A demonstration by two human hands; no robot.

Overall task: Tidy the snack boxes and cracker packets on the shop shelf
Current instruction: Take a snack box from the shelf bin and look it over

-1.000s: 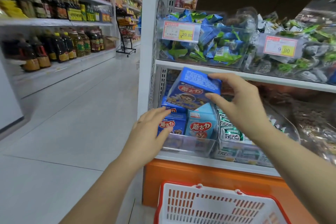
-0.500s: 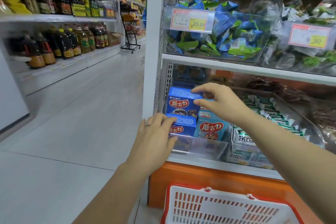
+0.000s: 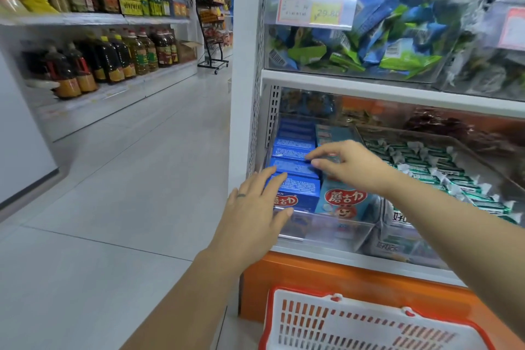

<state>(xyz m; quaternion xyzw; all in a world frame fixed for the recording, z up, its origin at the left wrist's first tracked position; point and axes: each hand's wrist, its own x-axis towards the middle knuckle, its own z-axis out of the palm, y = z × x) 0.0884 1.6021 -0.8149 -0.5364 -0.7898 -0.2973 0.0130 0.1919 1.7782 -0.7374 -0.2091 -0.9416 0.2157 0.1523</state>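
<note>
White-red basket (image 3: 369,304) nearest, below shelf (image 3: 355,258). Left hand (image 3: 252,216) flat, fingers straight, resting on front dark-blue snack box (image 3: 301,192) in clear tray (image 3: 326,231) at shelf's left end. Right hand (image 3: 350,167) beyond, fingers loosely extended, tips touching box tops, grasping nothing. Dark-blue boxes upright in row, red logo. Light-blue boxes (image 3: 345,202) just right. Green-white cracker packets (image 3: 443,170) farther right.

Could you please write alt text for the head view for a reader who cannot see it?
Two hands tidy dark blue snack boxes in a clear shelf bin: the left hand rests flat on the front box, the right hand touches one farther back. A red basket sits below.
</note>
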